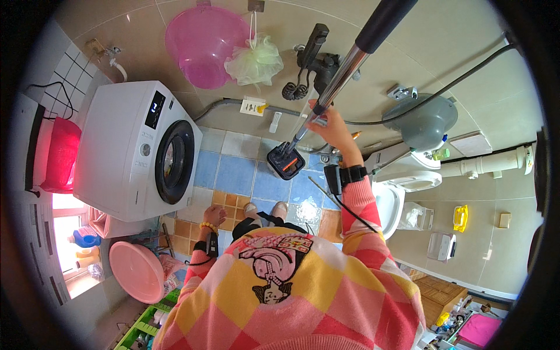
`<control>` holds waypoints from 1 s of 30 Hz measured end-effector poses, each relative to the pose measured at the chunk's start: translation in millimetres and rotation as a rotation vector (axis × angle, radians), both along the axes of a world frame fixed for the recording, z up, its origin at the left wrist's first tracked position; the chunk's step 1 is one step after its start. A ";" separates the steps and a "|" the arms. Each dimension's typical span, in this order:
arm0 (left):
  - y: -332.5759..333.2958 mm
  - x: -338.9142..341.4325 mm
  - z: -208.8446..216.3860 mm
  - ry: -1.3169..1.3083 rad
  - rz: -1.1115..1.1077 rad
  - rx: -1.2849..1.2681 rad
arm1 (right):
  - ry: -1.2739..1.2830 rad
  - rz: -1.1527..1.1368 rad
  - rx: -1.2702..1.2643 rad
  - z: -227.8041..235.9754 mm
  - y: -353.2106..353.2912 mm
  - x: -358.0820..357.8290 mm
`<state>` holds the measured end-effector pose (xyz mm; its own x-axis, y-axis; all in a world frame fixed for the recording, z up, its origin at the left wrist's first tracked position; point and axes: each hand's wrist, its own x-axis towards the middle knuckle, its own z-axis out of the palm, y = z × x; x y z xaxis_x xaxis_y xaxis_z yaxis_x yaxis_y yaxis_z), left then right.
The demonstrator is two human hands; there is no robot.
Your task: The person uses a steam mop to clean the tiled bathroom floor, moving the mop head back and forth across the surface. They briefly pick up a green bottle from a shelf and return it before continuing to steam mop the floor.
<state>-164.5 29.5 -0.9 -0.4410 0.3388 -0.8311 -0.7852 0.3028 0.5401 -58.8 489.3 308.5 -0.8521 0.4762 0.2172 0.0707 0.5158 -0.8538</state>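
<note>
My right hand (333, 127) is wrapped round the metal pole of a mop (341, 79), below its black grip. The pole slants down and left from the top edge. Its lower end meets a small squarish dark-rimmed bucket (284, 162) with an orange mark, standing on the blue tiles; the mop's head is hidden there. Lower left of it, my left hand (213, 216) hangs in the air, empty, its fingers loosely apart. A yellow bracelet circles that wrist, and both wrists carry black straps with small devices and cables.
A white front-loading washing machine (137, 151) stands left, near a pink basin (136, 272). On the wall hang a pink bowl (204, 44), a pale bath puff (255, 61) and a grey basin (429, 119). The white toilet (386, 205) is at right. A dark hose (402, 121) crosses the wall.
</note>
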 end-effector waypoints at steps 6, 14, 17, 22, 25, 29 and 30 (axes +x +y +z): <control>-7.3 0.5 -3.9 0.017 0.006 0.040 | -0.239 -0.316 0.091 0.3 39.4 1.1; -20.1 3.6 -24.0 -0.142 0.193 0.124 | -0.310 -0.574 0.468 -37.7 74.8 -27.4; -38.0 11.7 -34.4 -0.059 0.096 0.187 | -0.192 -0.491 0.423 -56.2 76.8 -23.9; -67.3 27.8 -23.8 -0.276 0.313 0.319 | -0.177 -0.373 0.321 -74.3 77.8 -0.9; -64.8 53.3 -3.8 -0.055 0.237 0.003 | -0.280 -0.166 0.031 -82.0 65.0 12.9; -55.5 96.0 22.2 -0.001 0.292 -0.127 | -0.053 0.037 0.065 -96.2 26.3 15.0; -52.4 108.4 26.9 -0.018 0.308 -0.119 | 0.066 0.065 0.111 -99.1 17.9 7.1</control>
<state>-56.1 -22.9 25.9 -0.4922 0.0920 -0.8656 -0.8590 0.1099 0.5001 -51.7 507.3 209.4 -0.8623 0.3907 0.3220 -0.0199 0.6094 -0.7926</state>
